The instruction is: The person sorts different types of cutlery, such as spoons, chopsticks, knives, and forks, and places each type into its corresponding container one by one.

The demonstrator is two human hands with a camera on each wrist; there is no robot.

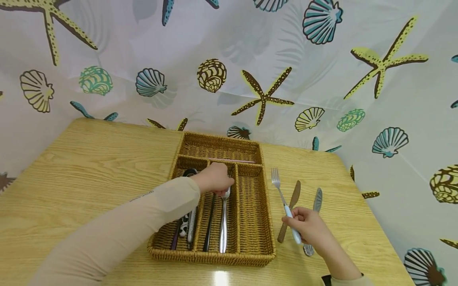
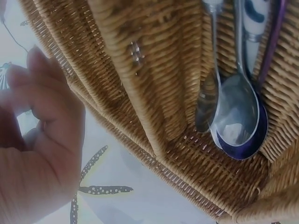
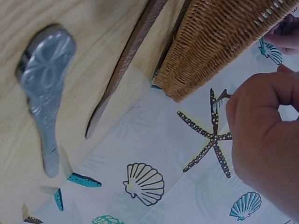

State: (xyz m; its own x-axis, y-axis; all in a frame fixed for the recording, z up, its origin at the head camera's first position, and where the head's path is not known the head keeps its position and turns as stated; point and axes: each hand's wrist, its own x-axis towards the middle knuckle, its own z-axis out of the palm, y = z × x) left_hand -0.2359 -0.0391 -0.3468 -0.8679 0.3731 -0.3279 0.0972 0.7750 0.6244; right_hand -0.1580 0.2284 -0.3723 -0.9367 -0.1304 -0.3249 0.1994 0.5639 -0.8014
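Note:
My left hand [image 1: 216,178] is over the middle compartment of a wicker cutlery tray [image 1: 270,238], its fingers curled just above the head of a metal fork [image 1: 224,226]. Whether the fingertips pinch that fork is hidden. In the left wrist view the hand [image 2: 42,126] shows thumb and fingers bent toward each other. To the right of the tray, my right hand [image 1: 311,228] grips a fork with a light blue handle [image 1: 293,228], tines pointing away from me. Beneath and beside that hand lie a brown knife [image 1: 295,194] and a silver knife [image 1: 317,198].
Spoons [image 2: 238,109] and other handled cutlery fill the tray's left compartment. A dark handle [image 1: 209,226] lies beside the metal fork. A thin pink stick [image 1: 232,160] is in the back compartment. Behind the wooden table [image 1: 118,159] hangs a shell-patterned cloth [image 1: 193,35].

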